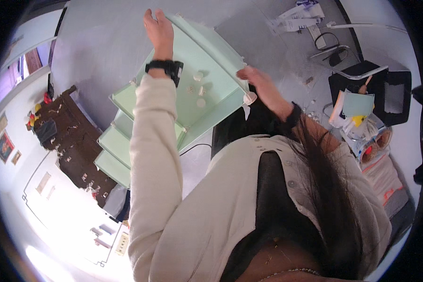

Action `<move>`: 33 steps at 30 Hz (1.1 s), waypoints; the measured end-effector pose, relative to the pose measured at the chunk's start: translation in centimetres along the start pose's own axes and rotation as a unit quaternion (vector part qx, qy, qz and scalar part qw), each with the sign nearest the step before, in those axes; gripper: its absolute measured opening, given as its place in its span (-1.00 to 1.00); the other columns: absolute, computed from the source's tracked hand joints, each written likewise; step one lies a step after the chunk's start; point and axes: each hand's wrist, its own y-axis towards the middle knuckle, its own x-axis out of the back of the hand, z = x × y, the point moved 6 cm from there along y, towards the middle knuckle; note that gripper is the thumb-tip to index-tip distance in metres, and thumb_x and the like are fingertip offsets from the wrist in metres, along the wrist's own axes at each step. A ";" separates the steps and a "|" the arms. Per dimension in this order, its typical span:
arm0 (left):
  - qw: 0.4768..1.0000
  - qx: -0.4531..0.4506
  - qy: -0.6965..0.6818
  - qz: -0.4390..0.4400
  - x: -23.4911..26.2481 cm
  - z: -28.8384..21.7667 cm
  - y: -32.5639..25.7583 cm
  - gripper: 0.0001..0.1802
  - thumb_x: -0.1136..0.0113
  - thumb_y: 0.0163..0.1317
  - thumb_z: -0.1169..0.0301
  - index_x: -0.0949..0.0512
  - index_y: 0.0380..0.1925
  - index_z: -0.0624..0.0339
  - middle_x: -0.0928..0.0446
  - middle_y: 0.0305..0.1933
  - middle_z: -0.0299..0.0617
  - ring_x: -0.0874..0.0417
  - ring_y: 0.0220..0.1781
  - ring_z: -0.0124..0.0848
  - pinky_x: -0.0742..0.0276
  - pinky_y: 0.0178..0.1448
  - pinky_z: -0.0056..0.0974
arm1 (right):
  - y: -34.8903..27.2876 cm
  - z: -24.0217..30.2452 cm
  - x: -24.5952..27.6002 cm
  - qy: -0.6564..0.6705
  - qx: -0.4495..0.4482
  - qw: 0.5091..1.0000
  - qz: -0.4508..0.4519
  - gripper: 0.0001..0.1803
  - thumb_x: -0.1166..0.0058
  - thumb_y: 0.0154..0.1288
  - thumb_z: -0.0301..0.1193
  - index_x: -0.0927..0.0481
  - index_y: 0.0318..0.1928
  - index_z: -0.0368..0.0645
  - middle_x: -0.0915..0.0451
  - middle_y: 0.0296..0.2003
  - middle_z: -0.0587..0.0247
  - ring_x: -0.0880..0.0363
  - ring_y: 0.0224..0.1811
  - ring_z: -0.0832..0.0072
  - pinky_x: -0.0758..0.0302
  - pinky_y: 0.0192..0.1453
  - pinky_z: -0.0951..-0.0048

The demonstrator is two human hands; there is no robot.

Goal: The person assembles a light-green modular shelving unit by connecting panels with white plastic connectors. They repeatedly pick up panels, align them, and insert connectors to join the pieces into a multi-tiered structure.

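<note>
Stretched toward the far edge of a pale green tiered shelf unit (pixel 211 54), my left hand (pixel 160 33) is open beside its far left corner. I cannot make out whether the palm presses on the panel. My right hand (pixel 265 91) reaches to the near right corner, its fingers extended and slightly blurred against the side panel's edge. Small round white pieces (pixel 200 89) lie on the green board between the hands. At the right corner sits a whitish round fitting (pixel 250 97) with a torn white strip hanging below it. Lower green tiers (pixel 115 145) step out under my left forearm.
A black metal-framed chair (pixel 362 77) stands at the right, with papers and a yellow item beside it. White-purple packaging (pixel 303 16) lies on the floor (pixel 103 37) at the far right. Dark brown wooden furniture (pixel 77 141) is at the left. A dark cable (pixel 195 146) curves near the unit.
</note>
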 end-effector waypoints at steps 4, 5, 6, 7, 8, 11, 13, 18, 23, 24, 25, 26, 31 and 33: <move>0.977 -0.003 -0.001 0.213 5.8 -3.4 -9.8 -0.66 -0.15 0.32 0.27 -0.60 -0.05 0.28 -0.65 -0.14 -0.04 -0.63 0.04 -0.14 -0.44 0.21 -0.14 | -0.8 0.8 1.8 0.009 0.008 1.000 -0.027 -0.45 0.12 0.49 -0.09 -0.55 0.02 -0.43 -0.62 -0.03 0.16 -0.54 0.04 0.43 -0.39 0.21 0.41; 0.946 0.053 -0.063 0.313 6.7 -4.2 -14.1 -0.65 -0.22 0.27 0.25 -0.60 -0.03 0.21 -0.65 -0.13 -0.07 -0.64 0.03 -0.18 -0.46 0.19 -0.16 | -0.7 0.8 1.2 -0.002 0.015 1.000 -0.026 -0.46 0.12 0.49 -0.07 -0.55 0.03 -0.39 -0.63 -0.03 0.12 -0.54 0.07 0.42 -0.39 0.20 0.40; 0.918 0.006 -0.025 0.397 7.5 -5.5 -18.1 -0.64 -0.25 0.24 0.21 -0.62 -0.05 0.18 -0.64 -0.15 -0.07 -0.65 0.01 -0.18 -0.49 0.15 -0.16 | -0.5 1.0 0.4 -0.036 0.033 0.998 -0.029 -0.46 0.13 0.50 -0.07 -0.55 0.04 -0.37 -0.63 -0.03 0.10 -0.54 0.07 0.40 -0.39 0.20 0.39; 0.900 -0.055 0.028 0.431 8.1 -6.7 -21.9 -0.59 -0.25 0.21 0.17 -0.62 -0.02 0.17 -0.65 -0.11 -0.07 -0.64 0.03 -0.13 -0.51 0.13 -0.11 | -0.2 1.1 -0.6 -0.070 0.051 0.996 -0.031 -0.46 0.14 0.50 -0.06 -0.55 0.04 -0.35 -0.63 -0.03 0.08 -0.55 0.06 0.38 -0.39 0.20 0.39; 0.885 -0.090 0.083 0.448 8.4 -7.1 -24.7 -0.63 -0.22 0.24 0.18 -0.62 -0.06 0.18 -0.65 -0.12 -0.07 -0.66 -0.01 -0.14 -0.55 0.09 -0.12 | 0.0 1.1 -1.5 -0.106 0.063 0.992 -0.036 -0.46 0.15 0.50 -0.05 -0.54 0.05 -0.33 -0.63 -0.03 0.07 -0.55 0.06 0.36 -0.38 0.20 0.38; 0.848 -0.108 0.210 0.474 5.9 -5.3 -29.1 -0.72 -0.19 0.24 0.20 -0.59 -0.24 0.18 -0.63 -0.27 -0.11 -0.69 -0.19 -0.15 -0.62 -0.12 -0.13 | 0.1 2.0 -3.4 -0.209 0.158 0.964 -0.050 -0.43 0.24 0.52 0.01 -0.53 0.02 -0.30 -0.61 -0.10 -0.01 -0.57 -0.01 0.17 -0.42 0.12 0.32; 0.876 -0.179 0.188 0.406 5.2 -4.8 -29.6 -0.80 -0.18 0.21 0.27 -0.47 -0.45 0.14 -0.57 -0.47 -0.15 -0.67 -0.44 -0.17 -0.61 -0.39 -0.12 | 0.3 2.2 -3.8 -0.258 0.159 0.951 -0.062 -0.42 0.27 0.52 0.01 -0.54 -0.02 -0.30 -0.61 -0.16 -0.06 -0.58 -0.06 0.08 -0.45 0.06 0.26; 0.881 -0.176 0.173 0.403 4.5 -3.2 -30.8 -0.92 -0.11 0.14 0.42 -0.48 -0.48 0.17 -0.59 -0.45 -0.08 -0.70 -0.40 -0.17 -0.63 -0.34 -0.16 | 0.3 2.8 -4.3 -0.350 0.147 0.921 -0.087 -0.42 0.32 0.54 0.01 -0.53 -0.09 -0.30 -0.60 -0.26 -0.17 -0.56 -0.17 -0.12 -0.46 -0.08 0.09; 0.894 -0.161 0.118 0.400 4.1 -3.2 -31.0 -0.92 -0.07 0.16 0.44 -0.47 -0.47 0.20 -0.58 -0.44 -0.04 -0.70 -0.39 -0.13 -0.64 -0.30 -0.14 | 0.1 3.0 -4.9 -0.426 0.126 0.891 -0.091 -0.41 0.35 0.54 0.00 -0.54 -0.07 -0.29 -0.60 -0.25 -0.20 -0.55 -0.13 -0.17 -0.46 -0.07 0.04; 0.896 -0.168 0.108 0.396 4.0 -3.2 -30.8 -0.92 -0.06 0.16 0.45 -0.48 -0.46 0.20 -0.59 -0.43 -0.03 -0.70 -0.39 -0.13 -0.65 -0.30 -0.14 | 0.2 3.3 -4.9 -0.443 0.134 0.882 -0.094 -0.41 0.35 0.55 0.00 -0.54 -0.07 -0.29 -0.61 -0.24 -0.20 -0.55 -0.12 -0.17 -0.46 -0.07 0.03; 0.896 -0.172 0.102 0.397 4.1 -3.3 -30.9 -0.92 -0.04 0.16 0.46 -0.49 -0.45 0.21 -0.59 -0.42 -0.03 -0.70 -0.39 -0.12 -0.65 -0.29 -0.13 | 0.1 3.1 -5.0 -0.444 0.122 0.883 -0.089 -0.41 0.36 0.55 0.00 -0.54 -0.06 -0.29 -0.61 -0.24 -0.20 -0.55 -0.12 -0.17 -0.46 -0.07 0.03; 0.894 -0.173 0.102 0.400 4.1 -3.3 -30.8 -0.91 -0.05 0.16 0.46 -0.50 -0.45 0.22 -0.59 -0.42 -0.02 -0.70 -0.38 -0.12 -0.65 -0.28 -0.13 | 0.1 3.1 -5.0 -0.447 0.121 0.882 -0.087 -0.41 0.36 0.55 0.01 -0.54 -0.06 -0.28 -0.61 -0.23 -0.21 -0.55 -0.12 -0.18 -0.46 -0.07 0.03; 0.886 -0.161 0.116 0.420 4.1 -3.7 -30.5 -0.88 -0.05 0.15 0.44 -0.53 -0.41 0.25 -0.62 -0.38 0.00 -0.72 -0.34 -0.11 -0.65 -0.28 -0.11 | 0.1 2.8 -4.4 -0.465 0.136 0.869 -0.098 -0.38 0.36 0.53 0.05 -0.54 -0.03 -0.27 -0.61 -0.20 -0.23 -0.55 -0.10 -0.19 -0.46 -0.05 0.03; 0.874 -0.144 0.138 0.444 4.1 -3.8 -30.4 -0.81 -0.06 0.22 0.36 -0.54 -0.36 0.27 -0.63 -0.33 0.01 -0.71 -0.27 -0.06 -0.65 -0.20 -0.07 | 0.3 2.3 -4.0 -0.450 0.128 0.877 -0.109 -0.37 0.34 0.52 0.07 -0.55 -0.01 -0.26 -0.62 -0.19 -0.21 -0.57 -0.09 -0.17 -0.47 -0.04 0.05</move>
